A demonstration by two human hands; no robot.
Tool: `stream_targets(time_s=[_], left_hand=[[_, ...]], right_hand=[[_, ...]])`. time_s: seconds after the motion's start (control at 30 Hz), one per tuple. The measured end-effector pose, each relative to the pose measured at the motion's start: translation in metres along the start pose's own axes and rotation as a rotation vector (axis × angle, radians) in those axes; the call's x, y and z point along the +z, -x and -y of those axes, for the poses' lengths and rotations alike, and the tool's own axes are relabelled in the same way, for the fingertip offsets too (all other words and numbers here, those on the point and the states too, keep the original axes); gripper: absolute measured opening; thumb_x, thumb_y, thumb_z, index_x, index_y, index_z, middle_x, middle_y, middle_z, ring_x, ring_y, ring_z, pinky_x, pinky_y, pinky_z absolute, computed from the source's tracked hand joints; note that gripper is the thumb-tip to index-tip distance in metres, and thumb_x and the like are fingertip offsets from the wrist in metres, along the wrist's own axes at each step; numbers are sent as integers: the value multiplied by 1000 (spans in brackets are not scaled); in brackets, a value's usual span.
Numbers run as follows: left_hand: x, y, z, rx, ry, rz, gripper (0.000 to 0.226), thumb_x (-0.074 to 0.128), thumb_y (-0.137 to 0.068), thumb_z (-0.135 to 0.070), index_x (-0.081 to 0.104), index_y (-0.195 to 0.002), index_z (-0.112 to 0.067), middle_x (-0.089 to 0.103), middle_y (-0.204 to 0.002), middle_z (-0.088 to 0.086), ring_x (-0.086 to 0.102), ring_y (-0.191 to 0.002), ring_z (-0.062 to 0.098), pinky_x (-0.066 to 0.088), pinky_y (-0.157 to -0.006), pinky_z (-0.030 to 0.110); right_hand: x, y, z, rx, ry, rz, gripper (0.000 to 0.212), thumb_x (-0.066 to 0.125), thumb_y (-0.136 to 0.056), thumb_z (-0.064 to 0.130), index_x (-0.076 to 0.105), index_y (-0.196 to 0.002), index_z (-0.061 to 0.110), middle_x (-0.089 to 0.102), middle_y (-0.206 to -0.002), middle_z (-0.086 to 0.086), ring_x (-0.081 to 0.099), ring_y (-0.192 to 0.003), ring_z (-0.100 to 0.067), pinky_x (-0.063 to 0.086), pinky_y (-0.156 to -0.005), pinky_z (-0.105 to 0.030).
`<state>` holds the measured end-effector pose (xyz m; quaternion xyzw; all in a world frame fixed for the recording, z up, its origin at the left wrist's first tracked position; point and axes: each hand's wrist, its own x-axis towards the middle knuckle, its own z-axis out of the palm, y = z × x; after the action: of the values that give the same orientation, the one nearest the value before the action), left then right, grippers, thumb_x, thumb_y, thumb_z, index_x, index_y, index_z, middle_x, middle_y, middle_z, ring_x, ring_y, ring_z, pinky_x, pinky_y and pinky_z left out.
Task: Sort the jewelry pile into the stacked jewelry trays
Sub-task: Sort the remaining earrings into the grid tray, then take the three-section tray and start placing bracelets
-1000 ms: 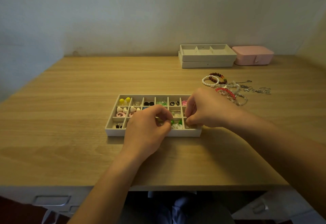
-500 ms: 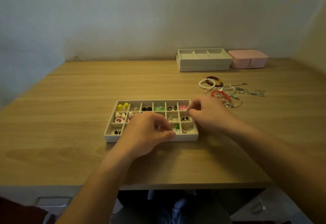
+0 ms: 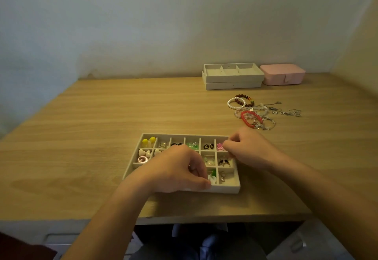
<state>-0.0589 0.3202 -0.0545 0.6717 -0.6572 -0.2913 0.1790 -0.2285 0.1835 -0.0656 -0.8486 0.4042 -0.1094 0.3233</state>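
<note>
A: Where's the beige compartmented jewelry tray?
B: Near me on the wooden desk; the beaded bracelet pile lies beyond it, to the right.
A: Grip?
B: Left hand and right hand are both curled over it; any pinch, can't tell.

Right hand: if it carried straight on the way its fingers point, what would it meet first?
Probably the pink piece in the tray's far-right corner compartment. The right hand's fingers point left, right beside it. Contact unclear.
</note>
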Motion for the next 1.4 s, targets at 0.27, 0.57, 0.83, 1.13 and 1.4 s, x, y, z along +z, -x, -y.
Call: stream_targets(time_s=[0.27, 0.57, 0.83, 1.13, 1.4], left_hand=[[-33, -47, -10, -43, 59, -166, 5, 65, -94, -30, 68, -92, -26, 70, -84, -8, 65, -76, 4, 53, -71, 22], [-47, -129, -15, -106, 81, -305, 11, 64, -94, -24, 72, -88, -20, 72, -78, -3, 63, -69, 14, 55, -68, 30], [-59, -176, -10, -132, -32, -257, 13, 64, -93, -23, 71, -82, -23, 72, -76, -4, 63, -70, 14, 57, -75, 34], [-57, -215, -21, -102, -189, -120, 10, 66, -94, -18, 73, -100, -21, 69, -85, -7, 65, -81, 14, 56, -77, 32], [-27, -252, -42, -21, -330, -58, 23, 72, -88, -16, 67, -106, -29, 64, -112, -4, 62, -99, 19, 56, -90, 38]], right_hand=[[-18, -42, -34, 21, 109, -352, 16, 64, -95, 21, 69, -110, 22, 63, -104, 4, 61, -93, -14, 57, -86, -37], [-44, -97, -60, 127, 451, -282, 36, 64, -88, 61, 65, -119, 43, 49, -122, -3, 51, -117, -24, 50, -96, -43], [-58, -118, -73, 23, 71, -235, 5, 62, -98, 35, 63, -98, 30, 58, -106, 4, 57, -97, -15, 53, -87, -39], [-90, -115, -92, 180, -951, -377, 27, 42, -109, 25, 64, -98, 13, 66, -97, -4, 61, -88, -18, 52, -84, -38], [-98, -117, -104, 195, -1095, -540, 30, 42, -109, 26, 65, -95, 14, 68, -86, -1, 54, -62, -9, 42, -60, -28]])
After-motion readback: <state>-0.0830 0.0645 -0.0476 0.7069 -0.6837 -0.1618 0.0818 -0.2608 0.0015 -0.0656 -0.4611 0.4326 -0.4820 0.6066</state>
